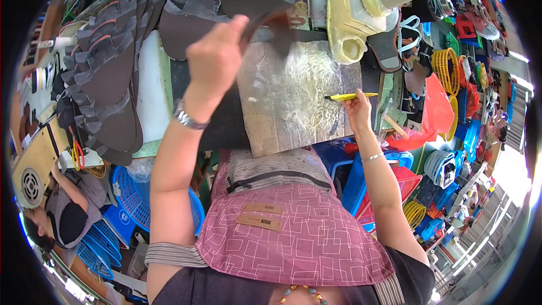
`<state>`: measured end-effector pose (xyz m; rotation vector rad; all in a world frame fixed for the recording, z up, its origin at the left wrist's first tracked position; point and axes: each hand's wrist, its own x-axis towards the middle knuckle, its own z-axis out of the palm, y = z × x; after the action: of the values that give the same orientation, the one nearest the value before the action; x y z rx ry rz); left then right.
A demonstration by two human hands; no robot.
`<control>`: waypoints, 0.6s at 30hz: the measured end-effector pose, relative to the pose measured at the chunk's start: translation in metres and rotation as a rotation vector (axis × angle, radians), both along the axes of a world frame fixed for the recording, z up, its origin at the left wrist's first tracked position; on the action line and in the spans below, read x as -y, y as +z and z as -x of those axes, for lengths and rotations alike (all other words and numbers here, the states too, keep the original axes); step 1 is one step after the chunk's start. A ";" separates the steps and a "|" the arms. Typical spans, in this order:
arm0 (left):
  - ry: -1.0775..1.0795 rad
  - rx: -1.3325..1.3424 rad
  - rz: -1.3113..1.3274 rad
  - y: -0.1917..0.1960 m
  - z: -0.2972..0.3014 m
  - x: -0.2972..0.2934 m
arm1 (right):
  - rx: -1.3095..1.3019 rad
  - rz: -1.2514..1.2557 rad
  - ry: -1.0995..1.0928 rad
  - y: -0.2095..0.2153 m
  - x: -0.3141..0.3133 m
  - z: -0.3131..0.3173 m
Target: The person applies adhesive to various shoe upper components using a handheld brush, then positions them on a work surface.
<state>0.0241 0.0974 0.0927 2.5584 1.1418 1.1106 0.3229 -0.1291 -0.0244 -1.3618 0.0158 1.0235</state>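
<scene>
My left hand (217,51), raised over the left edge of the glue-smeared board (259,118), is closed on a dark shoe piece (280,31). Motion blurs that piece, so its exact shape cannot be made out. At the board's right side, my right hand (358,112) pinches a slim yellow brush (349,96), its dark tip pointing left over the board. Behind the board stands a cream, glue-crusted bottle (353,11) with a grey cone nozzle and a small open pot (347,49) at its base.
Overlapping dark brown soles (110,99) are stacked at the left, with more soles (189,25) along the back. A sandal (387,48) and a red plastic bag (432,110) lie to the right. Blue baskets (130,192) stand below the bench, and another person (73,203) sits at the far left.
</scene>
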 end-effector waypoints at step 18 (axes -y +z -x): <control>0.049 -0.088 0.953 -0.102 0.024 0.067 | 0.321 0.003 0.378 0.051 -0.093 0.026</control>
<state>0.0006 0.0302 -0.0097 1.8274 1.3200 0.2967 0.2967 -0.0359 0.0263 -1.5527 -0.4955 1.1014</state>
